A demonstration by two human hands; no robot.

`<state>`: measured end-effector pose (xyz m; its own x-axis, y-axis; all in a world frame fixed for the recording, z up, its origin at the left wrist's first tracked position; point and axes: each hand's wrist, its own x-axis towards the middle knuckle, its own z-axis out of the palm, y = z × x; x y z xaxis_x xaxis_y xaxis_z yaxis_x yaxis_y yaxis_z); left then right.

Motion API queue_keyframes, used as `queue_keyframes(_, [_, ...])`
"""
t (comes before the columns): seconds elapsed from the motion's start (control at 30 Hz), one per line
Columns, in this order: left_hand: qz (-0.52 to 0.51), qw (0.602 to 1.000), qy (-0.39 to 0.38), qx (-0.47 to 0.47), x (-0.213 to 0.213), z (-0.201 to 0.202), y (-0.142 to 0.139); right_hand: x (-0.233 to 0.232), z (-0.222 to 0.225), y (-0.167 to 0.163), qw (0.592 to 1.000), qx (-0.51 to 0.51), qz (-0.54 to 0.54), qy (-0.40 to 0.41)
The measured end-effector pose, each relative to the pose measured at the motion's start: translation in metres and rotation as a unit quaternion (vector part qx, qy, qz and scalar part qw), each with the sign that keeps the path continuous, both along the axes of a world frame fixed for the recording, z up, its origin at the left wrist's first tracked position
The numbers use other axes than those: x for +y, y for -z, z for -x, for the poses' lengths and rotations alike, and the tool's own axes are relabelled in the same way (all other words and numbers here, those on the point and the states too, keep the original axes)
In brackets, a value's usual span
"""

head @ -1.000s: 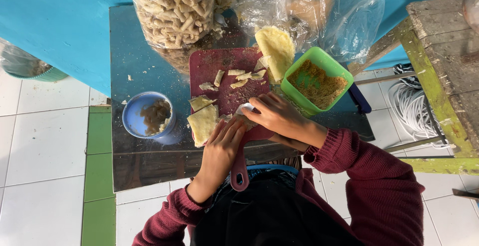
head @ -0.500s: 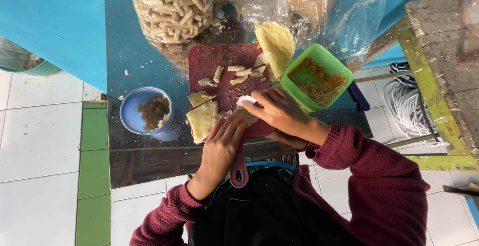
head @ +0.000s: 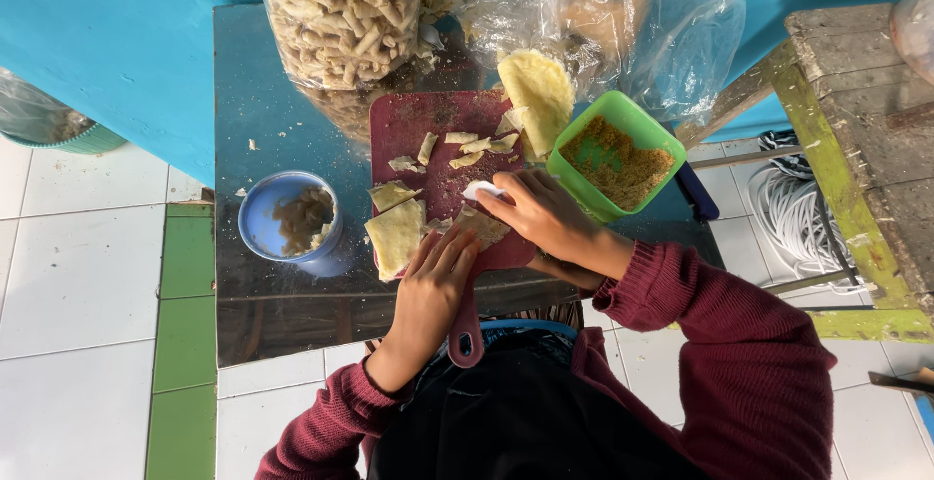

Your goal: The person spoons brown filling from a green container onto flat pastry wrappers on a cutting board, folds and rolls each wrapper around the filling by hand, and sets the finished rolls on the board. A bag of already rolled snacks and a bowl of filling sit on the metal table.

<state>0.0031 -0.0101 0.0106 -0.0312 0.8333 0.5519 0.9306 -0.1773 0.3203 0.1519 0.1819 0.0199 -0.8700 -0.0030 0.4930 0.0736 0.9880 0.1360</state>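
Head view, looking straight down: the right hand is closed around a small white tool, whose tip pokes out past the fingers over the middle of the red cutting board; whether it has a blade cannot be told. The left hand lies flat with its fingers together, pressing down on a pale brownish sheet at the near edge of the board, just beside the right hand. Both sleeves are dark red.

Just left of the left fingertips, a larger yellowish sheet overhangs the board's left edge, with a smaller piece touching it on the far side. Cut strips lie scattered across the far half of the board. A big folded yellow sheet leans over the board's far right corner, resting against a green square tub of brown crumbs that stands just right of the board.

The board sits on a dark metal worktop. Near the worktop's left edge stands a blue bowl holding a brownish mix. At the far edge stand a clear bag of tube-shaped snacks and a crumpled clear plastic bag.
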Motion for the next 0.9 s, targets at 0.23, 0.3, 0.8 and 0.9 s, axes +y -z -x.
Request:
queue_keyframes(0.23, [-0.001,1.0,0.0,-0.006,0.0,-0.001,-0.002,-0.014,-0.005,-0.007,0.998,-0.026,0.053,-0.026])
queue_keyframes(0.3, [-0.001,1.0,-0.001,-0.003,0.0,0.0,-0.002,-0.015,-0.003,-0.008,0.999,-0.027,0.025,-0.02])
queue_keyframes(0.8, [0.0,1.0,-0.005,0.002,0.0,0.0,-0.001,0.002,-0.002,0.012,0.999,0.009,0.0,0.034])
queue_keyframes(0.9, [-0.01,1.0,-0.002,0.005,0.0,0.001,-0.003,0.005,-0.011,0.004,0.997,0.008,0.024,0.075])
